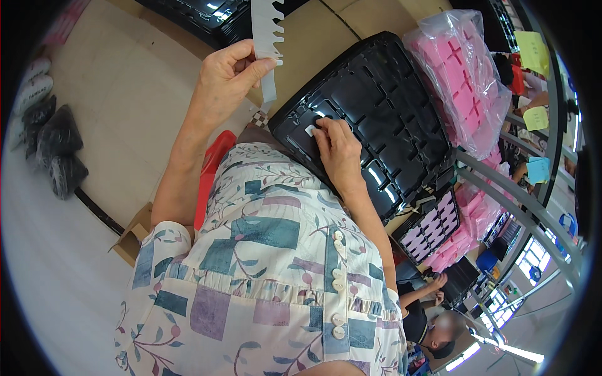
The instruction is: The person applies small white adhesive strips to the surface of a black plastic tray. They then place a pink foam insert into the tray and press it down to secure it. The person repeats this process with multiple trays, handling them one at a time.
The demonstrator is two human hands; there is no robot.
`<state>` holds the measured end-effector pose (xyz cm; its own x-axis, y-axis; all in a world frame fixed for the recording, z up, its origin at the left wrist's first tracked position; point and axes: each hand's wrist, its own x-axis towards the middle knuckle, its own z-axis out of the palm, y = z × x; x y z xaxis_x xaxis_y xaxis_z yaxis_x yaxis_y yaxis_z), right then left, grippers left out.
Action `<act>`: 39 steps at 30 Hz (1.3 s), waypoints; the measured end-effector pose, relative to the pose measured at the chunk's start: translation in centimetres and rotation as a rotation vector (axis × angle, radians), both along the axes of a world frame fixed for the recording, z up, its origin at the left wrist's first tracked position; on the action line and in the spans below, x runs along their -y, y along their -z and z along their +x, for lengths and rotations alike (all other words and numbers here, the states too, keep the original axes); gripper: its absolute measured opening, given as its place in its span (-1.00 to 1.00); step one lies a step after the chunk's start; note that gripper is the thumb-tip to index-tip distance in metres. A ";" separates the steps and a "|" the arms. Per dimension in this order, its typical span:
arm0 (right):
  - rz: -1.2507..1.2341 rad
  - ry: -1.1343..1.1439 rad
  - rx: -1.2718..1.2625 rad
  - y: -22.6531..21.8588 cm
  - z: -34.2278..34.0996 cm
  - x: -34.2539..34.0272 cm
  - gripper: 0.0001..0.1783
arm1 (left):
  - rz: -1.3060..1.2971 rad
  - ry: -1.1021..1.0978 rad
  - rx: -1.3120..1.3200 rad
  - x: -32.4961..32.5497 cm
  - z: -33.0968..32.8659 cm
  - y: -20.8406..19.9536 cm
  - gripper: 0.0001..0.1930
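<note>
Pinched between the thumb and fingers of my left hand [235, 78] is a white strip [266, 34] with a notched, toothed edge, raised to the left of the black tray; its lower end hangs free. My right hand [339, 149] is over the near left corner of a glossy black plastic tray [382, 94] with rows of moulded compartments. Its bent thumb and forefinger close on a small white piece [310, 130] at the tray's surface, which looks like a sticker. The tray lies tilted in front of me, close to my body.
Right of the tray sits a clear bag of pink trays [448, 75], with metal rails [501, 188] beyond. More black trays [216, 12] are stacked at the far left. A red stool [215, 169] is beside me, and black bags [56, 144] lie on the left. Another person [433, 326] works at lower right.
</note>
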<state>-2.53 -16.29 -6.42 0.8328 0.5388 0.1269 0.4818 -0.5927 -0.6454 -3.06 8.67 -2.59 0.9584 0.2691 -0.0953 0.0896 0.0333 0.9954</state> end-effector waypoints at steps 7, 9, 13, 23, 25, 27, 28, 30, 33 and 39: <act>-0.132 -0.095 0.109 0.0 0.7 -0.3 -0.88 | 0.020 0.007 0.002 0.1 0.0 -0.2 -0.84; -0.219 -0.114 0.145 -0.1 0.8 -0.7 -0.88 | 0.034 0.011 -0.008 0.0 0.0 -0.2 -0.84; -0.351 -0.180 0.227 -0.2 1.1 -1.3 -0.86 | 0.021 0.000 -0.006 0.0 -0.1 0.1 -0.84; -0.069 -0.269 -0.101 -2.0 0.4 1.9 -0.90 | 0.036 -0.017 -0.007 -0.9 -0.3 0.6 -0.84; 0.009 -0.098 -0.317 -2.2 0.7 2.7 -0.94 | 0.034 -0.015 -0.012 -0.8 -0.3 0.6 -0.84; 0.374 0.097 -0.786 -2.5 0.9 2.5 -0.94 | 0.037 -0.014 -0.025 -0.5 -0.3 0.4 -0.84; 0.560 0.198 -1.015 -2.7 1.0 2.4 -0.93 | 0.028 -0.016 -0.027 -0.4 -0.4 0.2 -0.85; 0.710 0.172 -1.124 -2.7 1.0 2.9 -0.93 | 0.011 -0.018 -0.028 -0.1 -0.3 -0.1 -0.85; 0.832 0.159 -1.181 -1.4 0.6 3.6 -0.92 | 0.051 0.000 -0.048 0.0 -0.3 -0.4 -0.85; 0.105 0.126 -0.324 -1.7 0.6 1.3 -0.85 | 0.077 0.009 -0.023 0.2 -0.5 -0.3 -0.85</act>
